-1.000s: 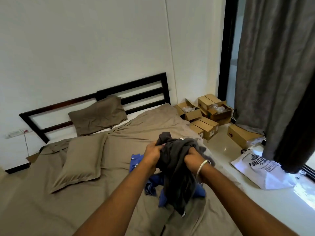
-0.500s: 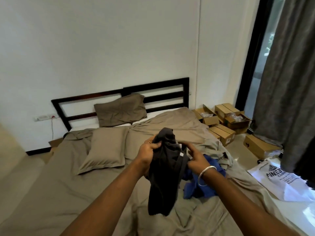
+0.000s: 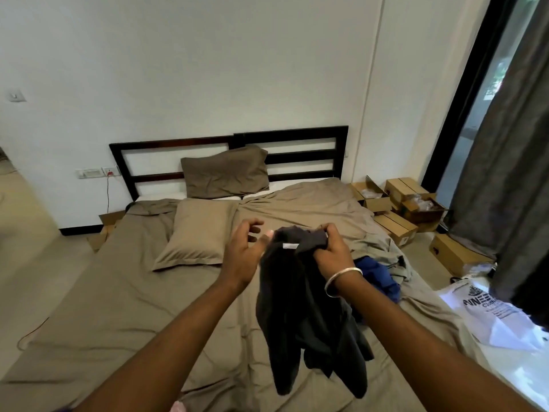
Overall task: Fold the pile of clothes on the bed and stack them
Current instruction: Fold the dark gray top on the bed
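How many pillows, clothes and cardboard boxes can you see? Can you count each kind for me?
Pillows: 2, a dark pillow and a light pillow.
Clothes: 2 clearly seen, a dark grey garment and a blue garment.
Cardboard boxes on the floor: about 6; they overlap.
Total: about 10.

A person's right hand (image 3: pixel 332 251) clutches a dark grey garment (image 3: pixel 306 316) above the bed (image 3: pixel 124 292), its grip bunching the collar; the left hand (image 3: pixel 243 254) hovers beside it, fingers loosely spread. Blue clothes (image 3: pixel 377 276) lie nearby.
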Available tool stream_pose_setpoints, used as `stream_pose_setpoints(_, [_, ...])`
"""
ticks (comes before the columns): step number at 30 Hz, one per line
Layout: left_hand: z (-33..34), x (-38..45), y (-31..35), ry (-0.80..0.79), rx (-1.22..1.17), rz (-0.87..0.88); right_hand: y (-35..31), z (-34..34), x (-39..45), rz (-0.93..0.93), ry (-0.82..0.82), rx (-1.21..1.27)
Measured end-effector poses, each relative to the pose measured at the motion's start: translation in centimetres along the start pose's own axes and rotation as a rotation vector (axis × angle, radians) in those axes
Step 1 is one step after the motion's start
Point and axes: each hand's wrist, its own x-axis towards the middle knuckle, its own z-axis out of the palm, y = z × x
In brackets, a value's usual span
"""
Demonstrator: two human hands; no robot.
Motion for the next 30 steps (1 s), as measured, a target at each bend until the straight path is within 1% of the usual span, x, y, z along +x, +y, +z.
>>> stream_pose_setpoints(1, [0.4,-0.9,0.1,-0.1,-0.059,0.006,-0.4,0.1,0.2,0.029,0.014,0.038])
stream_pose_setpoints(2, [1.0,-1.7,0.3,-0.236,-0.121,-0.033,-0.7,0.2,0.5,0.06,0.007,0.087])
stream_pose_setpoints(3, [1.7,-2.5,0.3,-0.361,-0.157,-0.072,-1.0,0.3,0.7,0.085,-0.026,0.141])
stream_pose_setpoints(4, [2.6,-3.0,-0.1,-0.423,-0.154,-0.094,-1.6,0.4,0.8,0.106,-0.087,0.181])
stream_pose_setpoints(6, [3.9,-3.4,-1.0,-0.395,-0.148,-0.1,-1.8,0.2,1.1,0.132,-0.202,0.187])
stream_pose_setpoints(9, [4.6,-2.8,-1.5,-0.334,-0.255,-0.162,-1.8,-1.7,1.2,0.12,-0.288,0.241])
stream_pose_setpoints(11, [4.5,-2.0,-1.6,-0.289,-0.212,-0.152,-2.1,-3.4,1.3,0.122,-0.332,0.25])
stream_pose_setpoints(12, [4.5,-1.6,-1.3,-0.223,-0.115,-0.109,-2.4,-4.3,1.5,0.103,-0.32,0.181])
stream_pose_setpoints(14, [4.3,-0.8,-0.8,-0.072,0.11,-0.024,-3.0,-5.4,1.8,0.067,-0.195,0.06])
stream_pose_setpoints(15, [4.0,-0.5,-0.3,-0.004,0.192,-0.005,-3.1,-5.7,2.1,0.078,-0.1,0.075])
stream_pose_setpoints(16, [3.9,-0.5,0.2,0.017,0.24,-0.015,-3.4,-6.0,2.1,0.114,-0.015,0.139])
stream_pose_setpoints(17, [3.8,-0.7,0.6,-0.015,0.243,-0.005,-3.7,-6.0,2.3,0.163,0.056,0.206])
stream_pose_setpoints(18, [3.7,-1.2,0.9,-0.104,0.219,0.051,-4.0,-6.0,2.5,0.217,0.113,0.259])
stream_pose_setpoints(20, [4.5,-2.8,1.4,-0.303,0.171,0.283,-4.5,-6.3,3.1,0.309,0.182,0.383])
stream_pose_setpoints(21, [5.4,-3.6,1.1,-0.379,0.154,0.367,-4.7,-6.3,3.6,0.341,0.204,0.451])
stream_pose_setpoints(22, [6.3,-4.3,0.8,-0.436,0.133,0.391,-5.0,-6.3,4.0,0.363,0.215,0.494])
stream_pose_setpoints(23, [7.2,-4.8,0.5,-0.448,0.111,0.368,-5.1,-6.1,4.4,0.382,0.221,0.517])
stream_pose_setpoints(24, [8.2,-4.9,0.4,-0.413,0.111,0.332,-5.3,-6.2,4.6,0.404,0.222,0.551])
stream_pose_setpoints(26, [9.4,-4.7,0.8,-0.27,0.139,0.299,-5.6,-6.4,4.7,0.438,0.211,0.647])
stream_pose_setpoints(28, [9.4,-3.9,1.4,-0.152,0.197,0.33,-5.7,-6.7,4.7,0.419,0.208,0.696])
stream_pose_setpoints(30, [8.8,-2.8,1.8,-0.083,0.219,0.325,-5.6,-7.4,4.7,0.378,0.205,0.681])
